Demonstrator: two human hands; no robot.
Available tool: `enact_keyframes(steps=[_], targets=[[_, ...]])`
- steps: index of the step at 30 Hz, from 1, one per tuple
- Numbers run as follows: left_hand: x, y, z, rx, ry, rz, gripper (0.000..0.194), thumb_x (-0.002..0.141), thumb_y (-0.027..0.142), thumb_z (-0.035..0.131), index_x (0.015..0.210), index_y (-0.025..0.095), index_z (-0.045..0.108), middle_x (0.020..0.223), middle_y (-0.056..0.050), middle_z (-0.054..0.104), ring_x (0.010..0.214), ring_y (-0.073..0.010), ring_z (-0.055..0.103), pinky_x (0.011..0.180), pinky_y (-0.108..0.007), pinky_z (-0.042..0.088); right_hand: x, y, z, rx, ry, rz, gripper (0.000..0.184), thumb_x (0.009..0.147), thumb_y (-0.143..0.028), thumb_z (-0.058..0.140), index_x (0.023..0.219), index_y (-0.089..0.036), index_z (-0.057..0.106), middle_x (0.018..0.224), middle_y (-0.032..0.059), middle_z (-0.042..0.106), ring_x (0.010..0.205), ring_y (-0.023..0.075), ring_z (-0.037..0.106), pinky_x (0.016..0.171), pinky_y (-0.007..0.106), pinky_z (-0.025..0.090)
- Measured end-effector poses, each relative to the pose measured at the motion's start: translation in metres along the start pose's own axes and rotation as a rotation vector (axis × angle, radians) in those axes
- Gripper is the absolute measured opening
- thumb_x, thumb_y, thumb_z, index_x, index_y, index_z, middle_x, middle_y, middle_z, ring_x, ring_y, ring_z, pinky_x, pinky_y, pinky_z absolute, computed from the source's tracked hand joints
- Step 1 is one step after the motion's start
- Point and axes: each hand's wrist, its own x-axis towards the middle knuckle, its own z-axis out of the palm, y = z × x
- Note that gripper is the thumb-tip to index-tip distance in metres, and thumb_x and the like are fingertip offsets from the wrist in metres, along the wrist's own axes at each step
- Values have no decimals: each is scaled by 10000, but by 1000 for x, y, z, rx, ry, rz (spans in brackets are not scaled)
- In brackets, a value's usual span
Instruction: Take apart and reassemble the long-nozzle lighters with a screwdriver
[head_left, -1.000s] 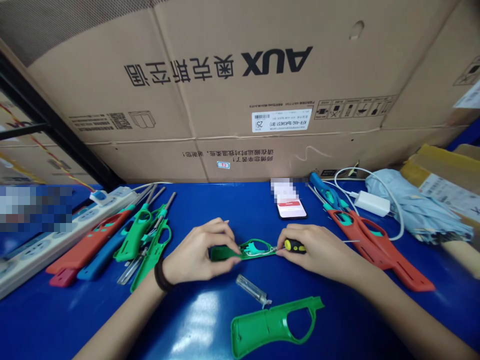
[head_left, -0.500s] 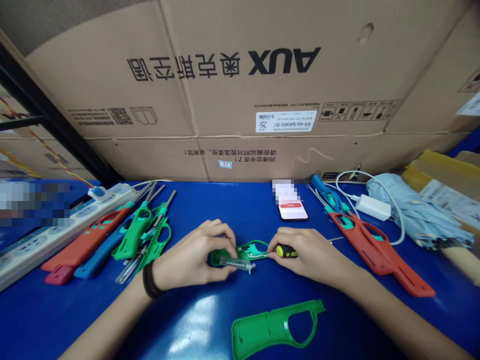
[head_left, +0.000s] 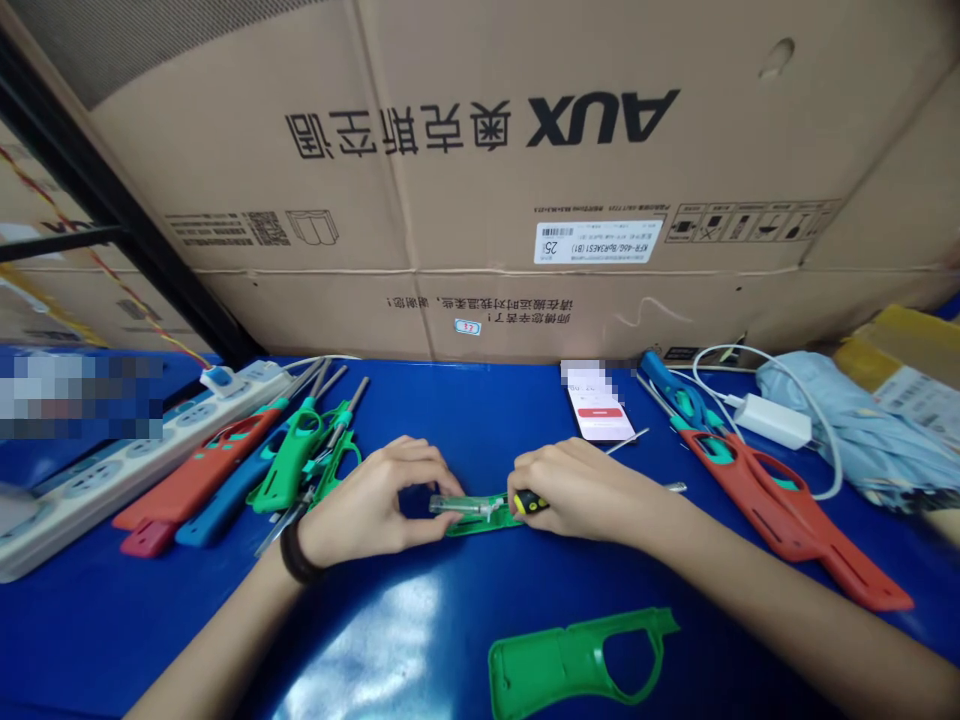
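Between the thumb and fingers of my left hand (head_left: 375, 505) is a clear plastic fuel tank (head_left: 450, 504) with a white valve end pointing right. It lies over a green lighter shell half (head_left: 472, 528) on the table; I cannot tell whether it is seated. My right hand (head_left: 581, 490) is closed round a screwdriver with a yellow-and-black handle (head_left: 530, 502), at the shell's right part. That hand hides the rest of the shell and its inner parts. Closer to me, a second green shell half (head_left: 536, 668) lies with its hollow side up.
At left, several red, blue and green lighters (head_left: 210, 465) lie beside a white power strip (head_left: 97, 470). A phone (head_left: 600, 410) lies behind my right hand. Farther right are red lighters (head_left: 787, 500), a white charger (head_left: 772, 420) and a folded light-blue umbrella (head_left: 847, 425). A large cardboard box (head_left: 465, 230) stands behind.
My left hand has brought the tank left and back over the shell. My right hand, with the screwdriver, has moved left and now covers the shell's right part. The view has shifted slightly.
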Motion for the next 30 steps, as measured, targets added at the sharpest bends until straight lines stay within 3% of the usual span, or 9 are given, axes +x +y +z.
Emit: enact_keyframes(steps=[9, 13, 24, 30], targets=[[-2, -2, 2, -10, -23, -13, 59, 780, 200, 662, 838, 200, 654, 810, 13, 664, 778, -147, 592, 820, -301, 374, 10, -6, -7, -160, -127, -42, 71, 735, -173, 662, 791, -167, 704, 820, 71, 726, 731, 244, 679, 515, 280, 335], [-2, -1, 4, -18, -28, -16, 50, 777, 204, 664, 825, 194, 654, 792, 16, 658, 762, -140, 591, 817, -299, 367, 12, -5, -5, -178, -114, -75, 77, 733, -181, 661, 789, -151, 706, 792, 82, 728, 715, 245, 680, 519, 283, 344], [0, -2, 14, -23, -29, 9, 75, 800, 235, 641, 840, 175, 661, 778, -10, 650, 749, -152, 579, 752, -292, 413, 2, 8, 5, 152, -18, -29, 122, 734, -153, 611, 812, -208, 687, 834, 19, 723, 735, 193, 657, 624, 259, 410], [2, -1, 15, -26, -7, 2, 51, 780, 219, 660, 794, 169, 658, 757, -6, 650, 727, -149, 578, 739, -293, 413, 0, 11, 11, 225, 16, -19, 121, 735, -144, 617, 822, -195, 684, 851, 23, 719, 743, 173, 648, 661, 248, 423]])
